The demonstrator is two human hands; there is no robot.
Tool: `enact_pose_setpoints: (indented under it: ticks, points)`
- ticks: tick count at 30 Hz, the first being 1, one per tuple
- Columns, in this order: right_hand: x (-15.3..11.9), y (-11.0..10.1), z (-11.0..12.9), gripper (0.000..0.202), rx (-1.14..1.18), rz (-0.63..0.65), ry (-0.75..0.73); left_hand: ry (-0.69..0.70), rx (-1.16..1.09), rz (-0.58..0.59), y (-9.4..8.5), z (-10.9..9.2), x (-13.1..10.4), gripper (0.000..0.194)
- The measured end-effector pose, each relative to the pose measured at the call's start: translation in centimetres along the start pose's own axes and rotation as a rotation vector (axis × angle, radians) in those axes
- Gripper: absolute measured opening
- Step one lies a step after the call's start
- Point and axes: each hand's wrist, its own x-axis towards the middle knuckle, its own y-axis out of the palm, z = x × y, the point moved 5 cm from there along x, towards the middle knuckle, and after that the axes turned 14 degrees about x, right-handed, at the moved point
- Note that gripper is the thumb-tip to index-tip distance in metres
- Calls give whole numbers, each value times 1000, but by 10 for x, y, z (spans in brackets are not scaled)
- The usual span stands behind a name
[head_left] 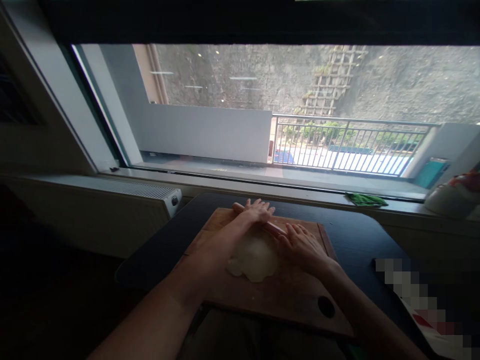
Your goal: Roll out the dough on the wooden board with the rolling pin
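Observation:
A wooden rolling pin lies at a slant across the far part of a wooden cutting board. My left hand rests on its far left part, open, with the fingers spread forward. Nearer and to the right, my right hand lies over the other part of the pin, its fingers stretched out rather than wrapped round. On the board just this side of the pin is a flat, pale sheet of dough with an uneven, lobed near edge. My left forearm passes close to its left side. The pin's right end is hidden under my right hand.
The board lies on a dark table by a window. A radiator stands to the left. A green cloth and a pale, rounded container are on the sill. A partly pixelated item lies at the right.

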Motion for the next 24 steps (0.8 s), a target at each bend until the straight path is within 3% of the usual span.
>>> enact_pose_setpoints:
  ticks: [2, 4, 10, 12, 15, 21, 24]
  points:
    - [3, 2, -7, 50, 12, 12, 5, 1, 24, 34, 1, -3, 3, 47]
    - [-3, 3, -3, 48, 21, -13, -40, 8, 52, 65, 1, -1, -9, 48]
    - [-45, 10, 37, 52, -42, -89, -231, 65, 163, 9, -6, 18, -88, 53]
    - [-48, 8, 44, 54, -50, -91, -252, 56, 170, -10, -6, 23, -102, 55]
    - [-30, 4, 37, 54, -27, -56, -191, 10, 156, 9, -5, 24, -94, 57]
    - [43, -2, -6, 54, -103, 20, 77, -162, 112, 62, -8, 19, -33, 52]
    - [60, -1, -13, 53, -126, 3, 94, -223, 100, 39, -9, 19, -25, 55]
